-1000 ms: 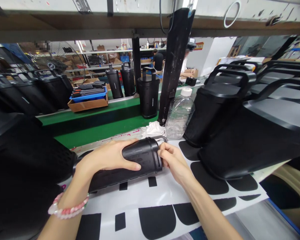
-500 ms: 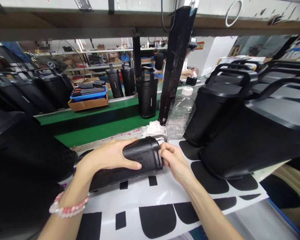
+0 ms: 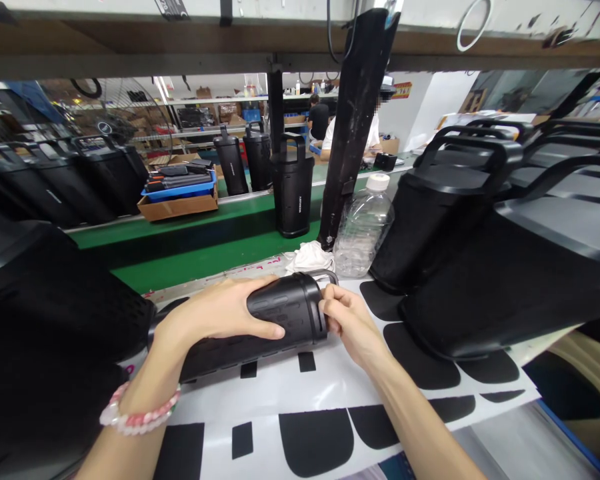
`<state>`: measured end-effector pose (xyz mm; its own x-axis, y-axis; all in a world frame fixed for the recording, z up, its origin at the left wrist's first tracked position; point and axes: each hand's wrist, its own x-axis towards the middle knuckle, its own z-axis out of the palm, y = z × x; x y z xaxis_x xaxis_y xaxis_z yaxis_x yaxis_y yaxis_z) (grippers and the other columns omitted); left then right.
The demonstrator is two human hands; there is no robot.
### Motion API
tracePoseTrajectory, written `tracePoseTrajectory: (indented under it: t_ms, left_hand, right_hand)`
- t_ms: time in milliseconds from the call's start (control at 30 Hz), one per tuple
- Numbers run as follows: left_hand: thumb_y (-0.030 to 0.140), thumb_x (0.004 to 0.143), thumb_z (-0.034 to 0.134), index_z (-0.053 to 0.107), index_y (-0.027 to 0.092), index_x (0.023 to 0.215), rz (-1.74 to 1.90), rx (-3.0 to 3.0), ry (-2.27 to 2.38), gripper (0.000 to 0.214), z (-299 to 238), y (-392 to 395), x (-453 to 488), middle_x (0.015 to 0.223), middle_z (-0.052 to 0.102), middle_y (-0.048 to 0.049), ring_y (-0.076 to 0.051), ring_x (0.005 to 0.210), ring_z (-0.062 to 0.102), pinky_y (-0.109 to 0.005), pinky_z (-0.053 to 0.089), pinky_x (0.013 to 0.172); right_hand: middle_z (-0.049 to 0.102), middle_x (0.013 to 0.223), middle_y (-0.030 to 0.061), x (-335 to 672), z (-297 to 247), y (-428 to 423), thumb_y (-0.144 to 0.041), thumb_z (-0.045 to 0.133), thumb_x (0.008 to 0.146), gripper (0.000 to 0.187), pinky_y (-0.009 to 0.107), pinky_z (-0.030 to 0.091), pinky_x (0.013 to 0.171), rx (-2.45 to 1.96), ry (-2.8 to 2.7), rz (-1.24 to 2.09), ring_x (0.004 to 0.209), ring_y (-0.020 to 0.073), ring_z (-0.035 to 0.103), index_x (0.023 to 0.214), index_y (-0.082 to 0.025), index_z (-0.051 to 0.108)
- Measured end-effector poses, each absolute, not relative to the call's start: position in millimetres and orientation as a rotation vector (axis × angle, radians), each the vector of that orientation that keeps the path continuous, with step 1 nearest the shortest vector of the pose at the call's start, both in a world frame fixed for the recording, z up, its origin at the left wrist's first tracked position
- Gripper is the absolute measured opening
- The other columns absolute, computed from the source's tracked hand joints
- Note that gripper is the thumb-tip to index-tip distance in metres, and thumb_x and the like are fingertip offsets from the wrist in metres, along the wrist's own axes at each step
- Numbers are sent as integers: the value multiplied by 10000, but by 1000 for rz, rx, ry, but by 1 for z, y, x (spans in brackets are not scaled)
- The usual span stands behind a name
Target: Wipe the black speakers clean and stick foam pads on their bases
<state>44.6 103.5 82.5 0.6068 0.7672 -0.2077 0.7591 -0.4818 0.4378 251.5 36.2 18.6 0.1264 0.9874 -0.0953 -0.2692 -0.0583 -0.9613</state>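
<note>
A black cylindrical speaker housing (image 3: 285, 313) lies on its side on a white sheet (image 3: 290, 393) printed with black pad shapes. My left hand (image 3: 220, 312) lies over the top of the housing, fingers wrapped round it. My right hand (image 3: 347, 323) is at the housing's right end, fingers curled and pinched against its rim, just below a thin metal handle loop (image 3: 325, 275). A pink and white bead bracelet (image 3: 137, 417) is on my left wrist.
Large black speakers (image 3: 480, 253) crowd the right side and another (image 3: 45, 333) fills the left. A clear plastic bottle (image 3: 363, 227), a white cloth (image 3: 307, 257) and a leaning black post (image 3: 355, 120) stand behind. A speaker (image 3: 293, 187) rides the green conveyor (image 3: 195, 247); a person sits beyond.
Both hands stay on the housing; my right fingers have curled a little tighter at its end. The speaker on the conveyor has drifted slightly left.
</note>
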Motion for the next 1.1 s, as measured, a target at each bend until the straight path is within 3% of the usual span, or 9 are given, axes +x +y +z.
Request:
tracePoseTrajectory:
  t_ms: [300,533,1100]
  left_hand:
    - [661,668,717,495,460,1358,31,2363,1194,752,83,103,44,1313,649,80,-265,1128,640,-332,460,976]
    - [684,673,698,485,440,1374,18,2364,1193,772,82,104,45,1332,638,64,-268,1146,628,-336,460,979]
    - [672,672,699,498,444,1369,16,2345,1205,760,86,103,47,1326,643,80,-264,1150,631,-318,464,959]
  right_hand:
    - [334,438,-102,255,7,37,-257,567,592,214,195,171,381,-1107,-805,1308,388,44,238,560,-224,358]
    - [303,436,-108,254,8,35,-390,672,651,341,192,176,391,-1103,-838,1329,398,40,234,576,-218,387]
    - [285,451,-98,254,9,35,-324,613,651,272,213,153,411,-1120,-878,1325,423,54,214,566,-222,376]
